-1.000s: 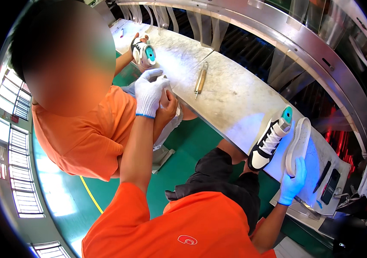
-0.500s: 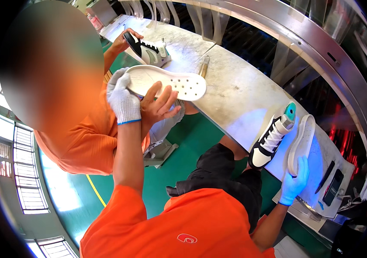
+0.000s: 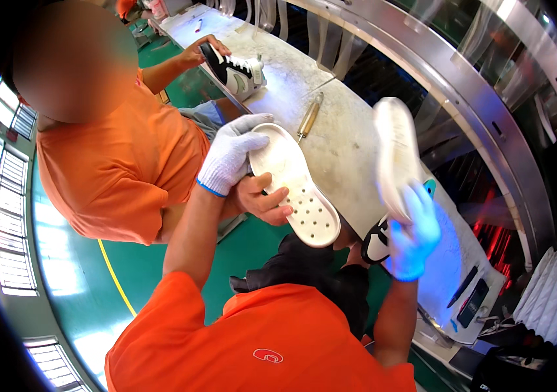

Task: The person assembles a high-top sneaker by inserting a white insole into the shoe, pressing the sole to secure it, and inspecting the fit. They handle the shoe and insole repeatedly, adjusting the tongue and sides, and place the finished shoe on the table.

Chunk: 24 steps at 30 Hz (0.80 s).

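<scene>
My left hand (image 3: pixel 232 153), in a white knit glove, grips one end of a white shoe sole (image 3: pixel 285 160) by its rim. Small round holes dot the sole's other end. A co-worker's bare hand (image 3: pixel 264 199) reaches over my wrist and touches the same sole. My right hand (image 3: pixel 414 232), in a glove lit blue, is closed around the lower end of a second white sole (image 3: pixel 396 144), raised above the table and blurred. Behind that hand a black and white sneaker (image 3: pixel 376 240) is mostly hidden; only its toe and a bit of teal lining show.
On the left sits a co-worker in orange (image 3: pixel 121 170), whose other hand holds a sneaker (image 3: pixel 236 72) at the table edge. A wooden-handled tool (image 3: pixel 311 115) lies on the worktable (image 3: pixel 350 130). A black pen-like tool (image 3: pixel 463 286) and a phone (image 3: pixel 473 303) lie at right. Machinery with strip curtains (image 3: pixel 340 49) lines the back.
My right hand has lifted the second sole off the table and brought it up and left. The left hand's sole has moved right and down, its holed end now pointing down.
</scene>
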Each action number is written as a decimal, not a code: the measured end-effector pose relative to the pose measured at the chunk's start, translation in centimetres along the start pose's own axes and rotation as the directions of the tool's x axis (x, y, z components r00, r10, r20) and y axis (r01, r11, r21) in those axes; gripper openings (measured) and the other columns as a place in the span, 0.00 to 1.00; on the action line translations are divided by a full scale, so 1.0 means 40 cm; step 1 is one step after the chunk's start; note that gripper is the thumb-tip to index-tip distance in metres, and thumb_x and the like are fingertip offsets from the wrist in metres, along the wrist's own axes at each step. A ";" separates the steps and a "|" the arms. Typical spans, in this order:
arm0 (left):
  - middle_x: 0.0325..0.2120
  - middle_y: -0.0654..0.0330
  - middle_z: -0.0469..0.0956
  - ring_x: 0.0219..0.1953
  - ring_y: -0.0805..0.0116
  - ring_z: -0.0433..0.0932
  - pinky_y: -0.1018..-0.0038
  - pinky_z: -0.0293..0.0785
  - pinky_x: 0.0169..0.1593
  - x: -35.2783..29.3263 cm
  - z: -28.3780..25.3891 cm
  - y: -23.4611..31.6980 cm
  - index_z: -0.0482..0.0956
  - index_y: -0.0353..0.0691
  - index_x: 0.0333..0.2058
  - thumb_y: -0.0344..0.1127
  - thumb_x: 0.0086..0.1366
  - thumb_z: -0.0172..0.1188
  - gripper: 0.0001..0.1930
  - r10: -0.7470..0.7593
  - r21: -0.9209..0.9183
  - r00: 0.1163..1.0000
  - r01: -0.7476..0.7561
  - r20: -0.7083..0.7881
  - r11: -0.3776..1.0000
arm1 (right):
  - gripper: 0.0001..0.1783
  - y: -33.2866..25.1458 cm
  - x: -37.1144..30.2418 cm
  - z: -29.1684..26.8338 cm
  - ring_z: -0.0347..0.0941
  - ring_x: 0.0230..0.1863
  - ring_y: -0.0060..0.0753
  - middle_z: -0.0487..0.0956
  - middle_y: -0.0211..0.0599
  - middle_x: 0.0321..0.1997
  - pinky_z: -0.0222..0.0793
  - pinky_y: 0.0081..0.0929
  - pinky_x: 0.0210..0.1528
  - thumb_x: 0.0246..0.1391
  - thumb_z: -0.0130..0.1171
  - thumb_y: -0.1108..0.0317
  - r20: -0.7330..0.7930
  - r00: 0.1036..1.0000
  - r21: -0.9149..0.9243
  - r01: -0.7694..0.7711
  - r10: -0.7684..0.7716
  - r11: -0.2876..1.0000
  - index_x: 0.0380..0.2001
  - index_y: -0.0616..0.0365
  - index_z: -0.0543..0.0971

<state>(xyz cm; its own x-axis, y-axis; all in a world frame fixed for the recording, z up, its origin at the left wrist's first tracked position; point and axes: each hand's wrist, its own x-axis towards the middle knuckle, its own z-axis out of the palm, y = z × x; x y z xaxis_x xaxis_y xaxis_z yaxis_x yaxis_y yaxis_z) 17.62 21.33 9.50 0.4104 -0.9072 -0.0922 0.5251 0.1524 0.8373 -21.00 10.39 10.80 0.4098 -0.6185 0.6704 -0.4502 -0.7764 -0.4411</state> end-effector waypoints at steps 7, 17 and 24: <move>0.50 0.51 0.88 0.48 0.61 0.89 0.65 0.87 0.56 -0.051 0.051 0.010 0.83 0.28 0.60 0.17 0.65 0.63 0.23 -0.072 0.003 0.997 0.072 0.035 0.997 | 0.21 -0.060 0.200 0.399 0.82 0.60 0.58 0.86 0.50 0.60 0.79 0.45 0.63 0.54 0.67 0.70 0.107 0.986 0.045 0.124 -0.128 0.991 0.54 0.53 0.87; 0.53 0.50 0.87 0.52 0.59 0.88 0.64 0.85 0.60 -0.076 0.065 0.003 0.82 0.26 0.61 0.22 0.67 0.68 0.23 -0.125 0.003 0.988 0.125 0.095 0.992 | 0.12 -0.056 0.173 0.536 0.78 0.53 0.56 0.79 0.44 0.47 0.79 0.48 0.55 0.48 0.69 0.74 0.245 0.940 0.042 0.233 -0.236 0.972 0.38 0.56 0.79; 0.54 0.51 0.87 0.53 0.61 0.87 0.67 0.84 0.60 -0.074 0.064 0.006 0.83 0.27 0.61 0.25 0.71 0.67 0.21 -0.125 -0.029 0.985 0.129 0.117 0.991 | 0.15 -0.042 0.151 0.542 0.78 0.57 0.57 0.80 0.46 0.53 0.78 0.48 0.58 0.51 0.70 0.68 0.257 0.939 0.031 0.228 -0.228 0.973 0.43 0.56 0.81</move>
<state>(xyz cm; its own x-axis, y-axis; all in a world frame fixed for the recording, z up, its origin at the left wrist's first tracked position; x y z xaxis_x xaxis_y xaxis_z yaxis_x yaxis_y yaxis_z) 14.65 23.05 11.36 0.2514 -0.9588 -0.1322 0.5951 0.0454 0.8024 -0.57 5.36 2.66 0.6917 -0.4345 0.5768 -0.3199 -0.9004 -0.2948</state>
